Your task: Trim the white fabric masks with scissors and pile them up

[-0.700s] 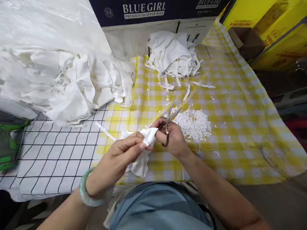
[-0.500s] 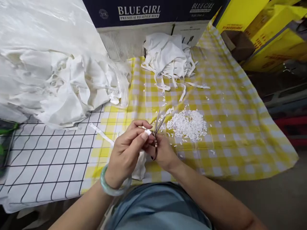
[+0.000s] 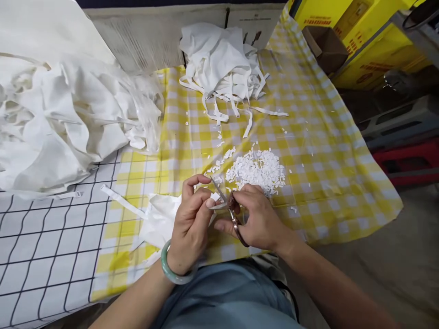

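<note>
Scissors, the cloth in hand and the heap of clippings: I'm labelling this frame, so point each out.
scissors [image 3: 218,190], head view, on a blade above the fingers.
cloth [image 3: 160,218], head view, on its broad white fold.
heap of clippings [image 3: 258,170], head view, on the heap's middle.

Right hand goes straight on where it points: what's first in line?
Likely the white fabric tip pinched in the left hand; the scissors in the right hand point up-left at it. Depth unclear.

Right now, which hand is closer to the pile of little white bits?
Right. The right hand, holding scissors, is right beside the pile; the left hand is farther left, pinching white cloth.
</note>
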The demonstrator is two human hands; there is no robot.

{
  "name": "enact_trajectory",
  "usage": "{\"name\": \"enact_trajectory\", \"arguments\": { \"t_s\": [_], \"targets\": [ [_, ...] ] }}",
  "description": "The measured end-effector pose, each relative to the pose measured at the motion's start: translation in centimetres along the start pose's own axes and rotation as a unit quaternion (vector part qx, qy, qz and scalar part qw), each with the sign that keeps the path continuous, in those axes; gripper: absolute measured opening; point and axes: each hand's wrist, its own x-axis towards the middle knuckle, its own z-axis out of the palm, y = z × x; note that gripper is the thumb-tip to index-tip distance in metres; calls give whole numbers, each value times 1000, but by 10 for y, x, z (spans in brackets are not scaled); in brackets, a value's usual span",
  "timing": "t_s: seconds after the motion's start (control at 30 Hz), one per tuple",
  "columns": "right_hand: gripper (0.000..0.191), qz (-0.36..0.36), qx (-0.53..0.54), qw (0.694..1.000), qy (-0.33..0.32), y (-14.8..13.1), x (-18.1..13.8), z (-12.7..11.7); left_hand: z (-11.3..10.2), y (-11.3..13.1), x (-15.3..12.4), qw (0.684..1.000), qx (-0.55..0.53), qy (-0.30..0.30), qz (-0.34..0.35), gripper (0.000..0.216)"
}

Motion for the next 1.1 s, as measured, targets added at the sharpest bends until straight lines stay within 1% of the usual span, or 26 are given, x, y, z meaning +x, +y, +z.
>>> {"name": "enact_trajectory", "arguments": {
  "t_s": [0.13,0.27,0.4,0.6,0.77,0.93,1.1],
  "targets": [
    [43,1,0,1000,-9,2,0,-1,-1,-4,-2,1000,9,5,2,22],
    [42,5,-3,1000,-3,2,1,-2,1,-6,-2,1000,17,0,3,23],
    [42,17,-7,1000,-9,1,2,-3,3,-8,-1,999,32,0,20,23],
    [42,16,-15,1000,-13,1,3,-4,3,-10,-1,997,62,-11,53,24],
    [41,13,-7,1000,-16,1,3,-3,4,-13,-2,996,50,-10,70,20],
    [42,20,-8,1000,-22,2,3,-3,5,-12,-2,998,37,-13,57,19],
    [42,30,10,999,-20,5,1,-4,6,-13,1,998,47,-22,43,19]
  ]
}}
